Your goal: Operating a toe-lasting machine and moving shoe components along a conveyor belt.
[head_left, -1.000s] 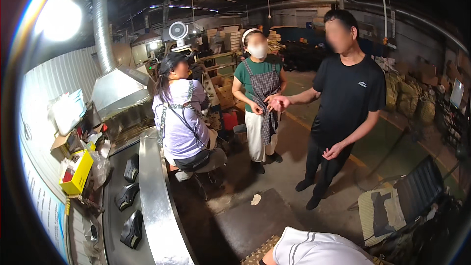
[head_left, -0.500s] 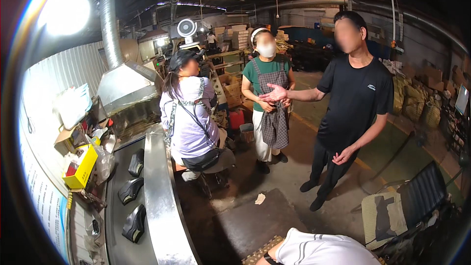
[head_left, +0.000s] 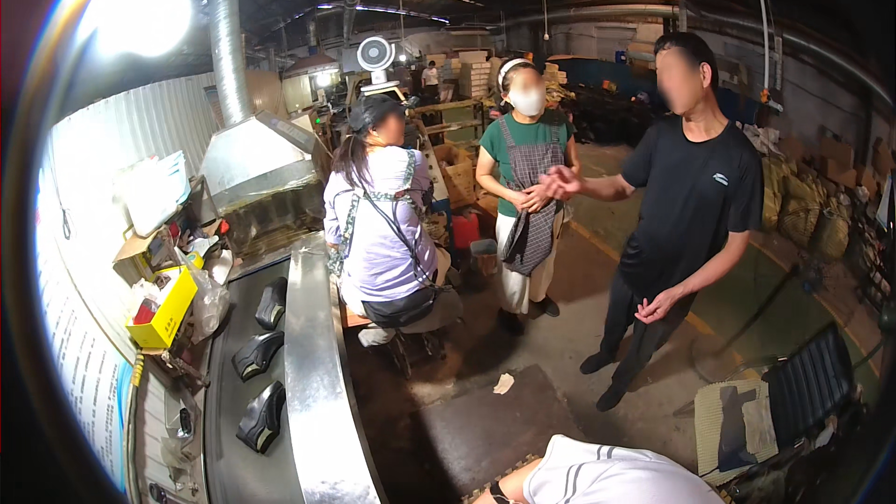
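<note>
Three black shoes (head_left: 257, 355) lie in a row on the dark belt (head_left: 224, 411), left of the metal ledge (head_left: 322, 401). The wearer's hands are out of view: their pose, their grip and their position relative to the shoes cannot be told. A white striped garment (head_left: 607, 478) shows at the lower edge; its owner is unclear. A yellow box (head_left: 166, 319) sits left of the belt. A seated person (head_left: 387, 233) is right of the ledge.
</note>
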The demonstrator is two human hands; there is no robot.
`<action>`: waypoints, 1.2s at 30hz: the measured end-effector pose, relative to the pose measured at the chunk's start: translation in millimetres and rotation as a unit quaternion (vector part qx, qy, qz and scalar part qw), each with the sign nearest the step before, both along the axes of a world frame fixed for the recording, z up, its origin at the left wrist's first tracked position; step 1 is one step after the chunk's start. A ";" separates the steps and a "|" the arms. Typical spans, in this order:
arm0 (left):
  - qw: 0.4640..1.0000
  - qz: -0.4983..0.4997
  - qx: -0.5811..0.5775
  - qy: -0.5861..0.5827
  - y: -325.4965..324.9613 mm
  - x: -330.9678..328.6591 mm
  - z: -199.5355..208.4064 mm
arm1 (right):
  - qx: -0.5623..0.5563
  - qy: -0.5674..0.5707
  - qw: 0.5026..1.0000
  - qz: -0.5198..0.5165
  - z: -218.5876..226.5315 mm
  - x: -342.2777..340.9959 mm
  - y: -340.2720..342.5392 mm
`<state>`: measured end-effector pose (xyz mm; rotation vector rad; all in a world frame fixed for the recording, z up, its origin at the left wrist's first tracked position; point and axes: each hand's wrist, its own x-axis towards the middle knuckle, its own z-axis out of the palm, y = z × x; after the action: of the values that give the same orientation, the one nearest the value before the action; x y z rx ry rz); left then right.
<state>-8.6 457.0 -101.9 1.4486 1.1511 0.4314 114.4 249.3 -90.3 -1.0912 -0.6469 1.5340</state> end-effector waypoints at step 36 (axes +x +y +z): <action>0.343 0.889 0.281 0.112 -542.5 -618.3 126.0 | -0.090 0.132 0.820 0.549 160.1 -553.8 -167.6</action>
<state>-626.9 -85.6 24.1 -0.1486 2.6409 2.3407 -439.4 81.7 69.8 -0.5707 -1.0306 2.7255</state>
